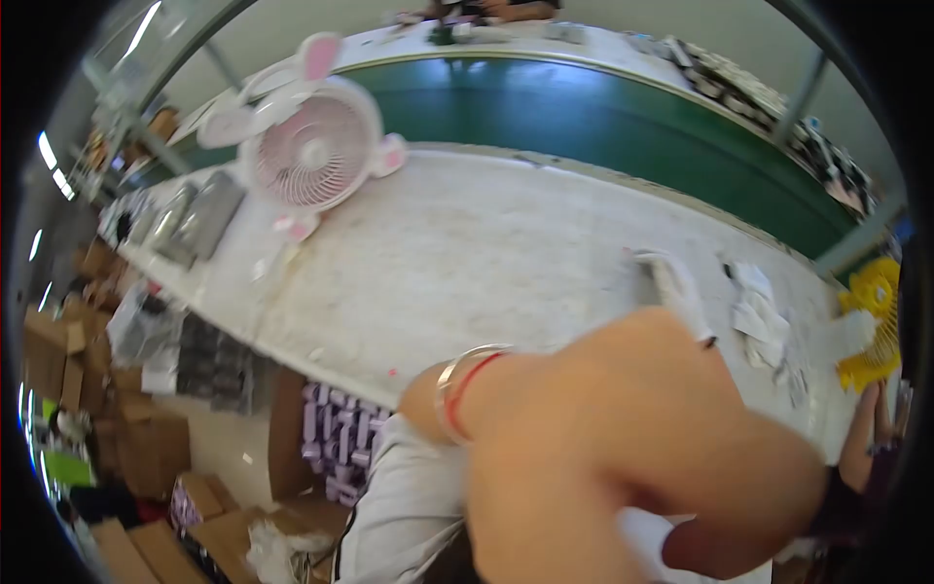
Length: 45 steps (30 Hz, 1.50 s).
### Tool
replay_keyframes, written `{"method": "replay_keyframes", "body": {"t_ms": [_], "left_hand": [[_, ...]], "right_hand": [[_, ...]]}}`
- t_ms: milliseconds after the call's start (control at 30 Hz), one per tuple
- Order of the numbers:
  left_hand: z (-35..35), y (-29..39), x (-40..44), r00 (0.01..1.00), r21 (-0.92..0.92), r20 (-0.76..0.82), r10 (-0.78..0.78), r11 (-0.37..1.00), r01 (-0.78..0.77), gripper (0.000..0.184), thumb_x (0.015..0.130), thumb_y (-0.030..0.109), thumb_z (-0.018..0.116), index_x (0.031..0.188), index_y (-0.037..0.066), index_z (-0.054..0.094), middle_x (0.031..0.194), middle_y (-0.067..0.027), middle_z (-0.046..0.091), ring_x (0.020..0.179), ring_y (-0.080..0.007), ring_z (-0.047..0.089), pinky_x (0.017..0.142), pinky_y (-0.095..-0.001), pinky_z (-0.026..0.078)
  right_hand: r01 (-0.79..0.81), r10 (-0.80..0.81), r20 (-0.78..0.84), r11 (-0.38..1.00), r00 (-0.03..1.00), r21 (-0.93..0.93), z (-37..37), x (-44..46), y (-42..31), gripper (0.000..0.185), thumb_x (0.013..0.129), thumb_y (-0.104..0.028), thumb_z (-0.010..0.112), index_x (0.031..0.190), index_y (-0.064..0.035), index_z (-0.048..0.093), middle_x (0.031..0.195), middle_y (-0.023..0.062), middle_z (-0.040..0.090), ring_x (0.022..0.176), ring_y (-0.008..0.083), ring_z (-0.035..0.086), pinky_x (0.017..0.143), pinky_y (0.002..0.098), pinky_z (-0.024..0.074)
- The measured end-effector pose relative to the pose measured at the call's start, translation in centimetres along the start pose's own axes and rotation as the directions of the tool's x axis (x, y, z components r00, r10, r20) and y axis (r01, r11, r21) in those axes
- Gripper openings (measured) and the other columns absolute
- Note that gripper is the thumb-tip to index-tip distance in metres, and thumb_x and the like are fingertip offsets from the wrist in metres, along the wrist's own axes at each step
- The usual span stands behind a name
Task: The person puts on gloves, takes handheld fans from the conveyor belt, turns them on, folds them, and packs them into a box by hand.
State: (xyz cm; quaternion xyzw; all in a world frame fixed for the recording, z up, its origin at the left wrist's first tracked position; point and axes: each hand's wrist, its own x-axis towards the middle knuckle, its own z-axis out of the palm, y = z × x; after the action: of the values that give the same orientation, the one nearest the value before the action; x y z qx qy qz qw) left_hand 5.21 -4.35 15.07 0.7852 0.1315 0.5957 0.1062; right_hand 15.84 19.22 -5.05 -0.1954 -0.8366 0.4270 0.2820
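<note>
Bare skin of my arms and hands (pixel 603 428) fills the lower middle, close to the camera and smeared by motion. A wrist with a gold bangle and a red string (pixel 462 389) lies at the table's near edge, above light grey trousers (pixel 404 487). Which hand it belongs to, I cannot tell. No fingers show clearly, and anything held is hidden. Just beyond the arm, a white piece with a curved edge (pixel 676 287) lies on the white table (pixel 467 253). A white and pink rabbit-eared fan (pixel 316 151) stands at the table's far left.
Grey wrapped packs (pixel 199 214) lie at the left end. White cloth-like items (pixel 759 311) and a yellow fan (pixel 876 321) are on the right, beside another person's hand (pixel 871 428). Cardboard boxes (pixel 146 453) crowd the floor. A green belt (pixel 584 112) runs behind; another person (pixel 486 10) sits beyond.
</note>
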Motion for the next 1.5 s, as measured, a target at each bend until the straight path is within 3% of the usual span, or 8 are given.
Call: {"method": "replay_keyframes", "body": {"t_ms": [200, 833, 1033, 1133, 1233, 1500], "left_hand": [[1.8, -0.7, -0.6, 1.000, 0.022, 0.016, -0.002, 1.000, 0.001, 0.017, 0.084, 0.024, 0.058, 0.074, 0.011, 0.055, 0.069, -0.0009, 0.052, 0.056, -0.0118, 0.050, 0.055, -0.0266, 0.035], [2.9, -2.5, 0.6, 0.999, -0.023, 0.051, 0.001, 1.000, 0.000, 0.012, 0.082, 0.021, 0.062, 0.075, 0.013, 0.056, 0.072, 0.0003, 0.053, 0.057, -0.0113, 0.051, 0.053, -0.0255, 0.035], [2.6, -1.6, -0.4, 0.999, -0.018, 0.046, -0.029, 0.999, 0.029, 0.011, 0.081, 0.020, 0.063, 0.075, 0.013, 0.057, 0.072, 0.0007, 0.053, 0.057, -0.0112, 0.052, 0.053, -0.0251, 0.035], [2.1, -0.7, -1.2, 0.998, -0.007, 0.032, -0.046, 0.999, 0.047, 0.011, 0.081, 0.020, 0.063, 0.075, 0.013, 0.057, 0.072, 0.0009, 0.053, 0.057, -0.0111, 0.052, 0.053, -0.0249, 0.035], [1.7, -0.1, -1.4, 0.999, -0.007, 0.022, -0.048, 0.999, 0.048, 0.010, 0.080, 0.019, 0.064, 0.075, 0.013, 0.057, 0.073, 0.0011, 0.053, 0.057, -0.0111, 0.053, 0.053, -0.0247, 0.035], [1.5, -0.2, -1.3, 0.998, -0.013, 0.052, -0.021, 1.000, 0.022, 0.009, 0.079, 0.018, 0.065, 0.075, 0.014, 0.058, 0.074, 0.0016, 0.053, 0.058, -0.0109, 0.053, 0.052, -0.0243, 0.035]], "right_hand": [[0.082, -0.082, -0.004, 0.996, 0.997, -0.042, -0.1, 0.0, -2.2, 0.030, 0.100, -0.023, 0.043, 0.104, -0.0003, 0.063, 0.111, 0.0105, 0.063, 0.105, 0.0204, 0.057, 0.094, 0.0310, 0.0422], [0.093, -0.093, 0.024, 0.996, 0.995, 0.008, -0.1, 0.1, -1.7, 0.033, 0.101, -0.024, 0.041, 0.104, 0.0000, 0.063, 0.112, 0.0095, 0.062, 0.105, 0.0177, 0.056, 0.095, 0.0289, 0.0401], [0.071, -0.072, 0.026, 0.997, 0.997, 0.029, -0.1, 0.1, -1.6, 0.033, 0.101, -0.024, 0.042, 0.104, 0.0000, 0.063, 0.110, 0.0084, 0.063, 0.103, 0.0176, 0.057, 0.093, 0.0285, 0.0410], [-0.055, 0.053, 0.014, 0.987, 0.998, 0.152, 0.3, 0.0, -0.5, 0.032, 0.100, -0.025, 0.043, 0.104, 0.0000, 0.063, 0.109, 0.0077, 0.063, 0.102, 0.0172, 0.057, 0.092, 0.0281, 0.0412], [0.071, -0.071, 0.023, 0.997, 0.997, -0.026, -0.2, 0.1, -1.5, 0.032, 0.100, -0.025, 0.043, 0.105, -0.0001, 0.063, 0.108, 0.0077, 0.063, 0.101, 0.0171, 0.057, 0.092, 0.0277, 0.0410], [0.079, -0.079, 0.017, 0.997, 0.997, -0.001, -0.1, 0.1, -1.7, 0.032, 0.100, -0.025, 0.043, 0.105, -0.0002, 0.063, 0.109, 0.0079, 0.062, 0.101, 0.0170, 0.056, 0.093, 0.0276, 0.0405]]}}
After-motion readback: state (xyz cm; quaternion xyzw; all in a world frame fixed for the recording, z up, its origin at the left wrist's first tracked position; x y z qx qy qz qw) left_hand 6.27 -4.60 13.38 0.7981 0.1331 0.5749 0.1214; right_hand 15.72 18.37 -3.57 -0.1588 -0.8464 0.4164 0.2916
